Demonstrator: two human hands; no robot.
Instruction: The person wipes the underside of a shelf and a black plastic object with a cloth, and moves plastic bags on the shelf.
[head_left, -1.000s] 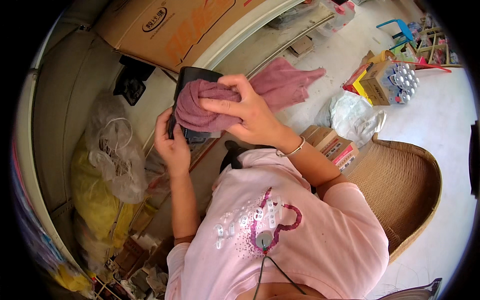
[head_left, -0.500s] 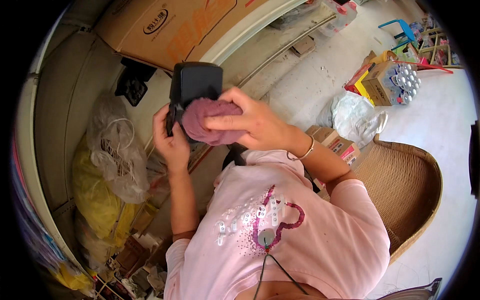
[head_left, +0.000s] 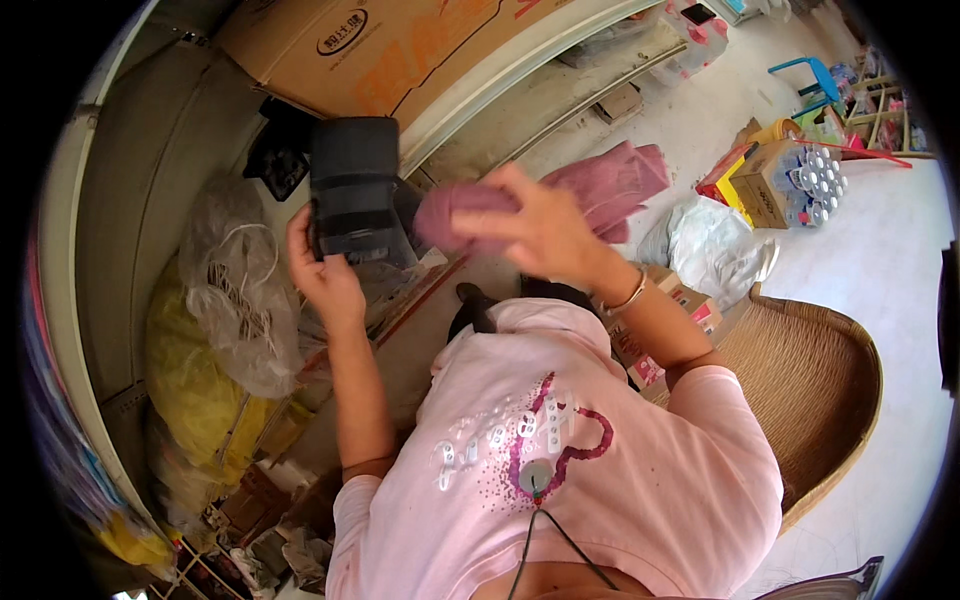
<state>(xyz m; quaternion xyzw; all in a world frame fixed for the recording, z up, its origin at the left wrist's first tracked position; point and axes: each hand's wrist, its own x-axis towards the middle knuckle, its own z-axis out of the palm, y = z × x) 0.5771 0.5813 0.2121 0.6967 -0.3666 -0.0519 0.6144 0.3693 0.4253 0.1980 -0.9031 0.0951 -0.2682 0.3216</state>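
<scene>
My left hand (head_left: 328, 285) grips the lower left edge of a black boxy object (head_left: 355, 185), with a smooth rounded top and a banded, glossier lower part. I cannot make out its exact kind. My right hand (head_left: 545, 230), smeared by motion, holds a mauve cloth (head_left: 610, 190). One part of the cloth is bunched under the fingers, and a loose end spreads out to the right behind the hand. The cloth is close to the right side of the black object; whether they touch I cannot tell.
A large cardboard box (head_left: 400, 45) stands above on a shelf. Beside my left arm hang a clear plastic bag (head_left: 240, 300) and a yellow bag (head_left: 195, 370). To the right are a woven basket (head_left: 810, 390), a white plastic bag (head_left: 710, 250) and a pack of bottles (head_left: 815, 185).
My right hand has pulled the cloth rightward off the black object, and the cloth's loose end has spread out. My left hand has shifted slightly left and turned the object, showing its banded lower part.
</scene>
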